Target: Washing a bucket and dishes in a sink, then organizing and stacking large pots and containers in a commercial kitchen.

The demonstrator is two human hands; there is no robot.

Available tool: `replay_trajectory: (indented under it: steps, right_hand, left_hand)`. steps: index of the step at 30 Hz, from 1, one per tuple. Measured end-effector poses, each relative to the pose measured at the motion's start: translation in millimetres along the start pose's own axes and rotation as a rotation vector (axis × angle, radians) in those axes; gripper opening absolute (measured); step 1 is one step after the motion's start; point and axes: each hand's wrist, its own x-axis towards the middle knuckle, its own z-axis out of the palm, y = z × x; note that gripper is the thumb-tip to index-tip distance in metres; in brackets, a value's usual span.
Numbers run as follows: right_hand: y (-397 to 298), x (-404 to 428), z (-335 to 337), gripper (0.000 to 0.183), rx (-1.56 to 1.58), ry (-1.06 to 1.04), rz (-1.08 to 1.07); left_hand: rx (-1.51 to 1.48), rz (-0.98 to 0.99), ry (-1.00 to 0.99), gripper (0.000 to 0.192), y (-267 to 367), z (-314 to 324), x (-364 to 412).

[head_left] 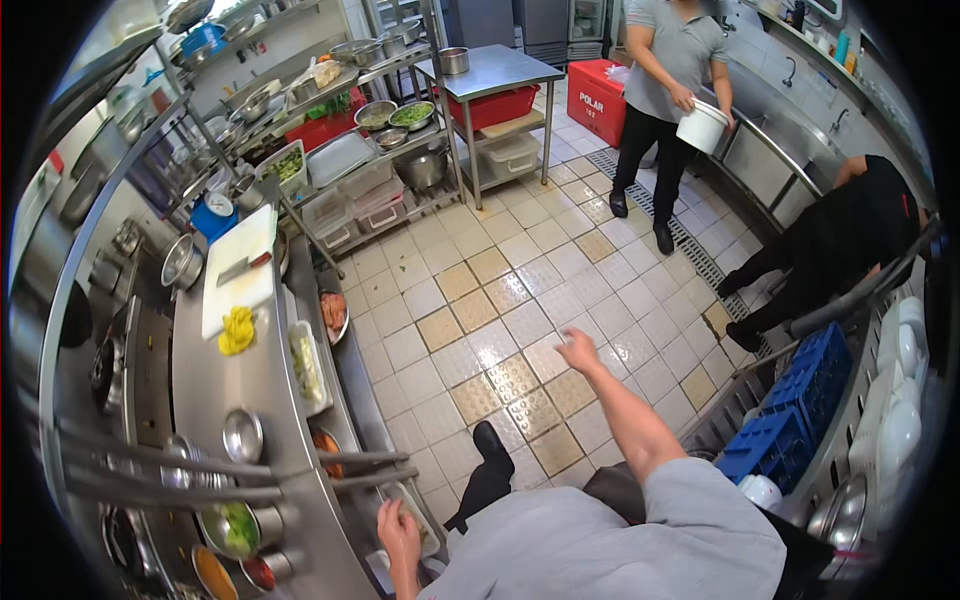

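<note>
My right hand (579,349) is stretched out in front of me over the tiled floor (525,315), holding nothing, with its fingers loosely apart. Low at my left side, my left hand (400,529) is near a shallow container (429,529) on the shelf below the steel counter (217,382). Nothing shows in that hand, and its fingers are slightly bent. On the counter are a white cutting board (238,292), a cleaver (232,271) with a red handle and a crumpled yellow cloth (238,331). A steel bowl (243,435) stands nearer to me.
A person (671,67) ahead holds a white bucket (702,127); another person (840,232) bends by the sinks at right. Blue crates (772,442) flank my right. Ahead stand a steel table (495,71), a red cooler box (595,101) and a laden shelf rack (352,169). A floor drain (671,225) crosses the tiles.
</note>
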Motion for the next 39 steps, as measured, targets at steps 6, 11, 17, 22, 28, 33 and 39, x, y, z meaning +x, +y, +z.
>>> replay_trajectory:
  steps: [6,11,17,22,28,33,39]
  right_hand:
    - [114.4,-98.5,-50.0,0.046,-0.238,-0.183,0.735]
    - [195.3,-255.8,-30.9,0.033,-0.848,-0.993,0.767]
    - [231.5,-203.8,-0.5,0.033,-0.667,-0.955,0.768]
    - [176.0,106.9,-51.3,0.034,-0.412,-0.619,0.806]
    - [67.5,523.5,-163.3,0.042,-0.096,0.131,0.354]
    - [1.6,732.4,-271.1,0.039,0.055,0.171,0.307]
    - [112.0,774.8,-309.1,0.043,-0.343,-0.125,0.476]
  left_hand:
    - [0.139,0.176,-0.111,0.032,39.4,27.6,228.2]
    - [0.181,0.419,-0.236,0.035,166.3,80.0,414.7]
    - [0.137,0.36,-0.254,0.037,222.7,167.0,543.3]
    - [0.25,0.287,-0.41,0.047,243.1,267.4,593.1]
    - [0.058,-0.089,-0.388,0.051,261.0,361.2,644.0]
    - [0.073,-0.051,-0.316,0.049,341.6,463.8,763.5]
    - [-0.188,0.405,-0.419,0.041,592.0,612.1,952.2]
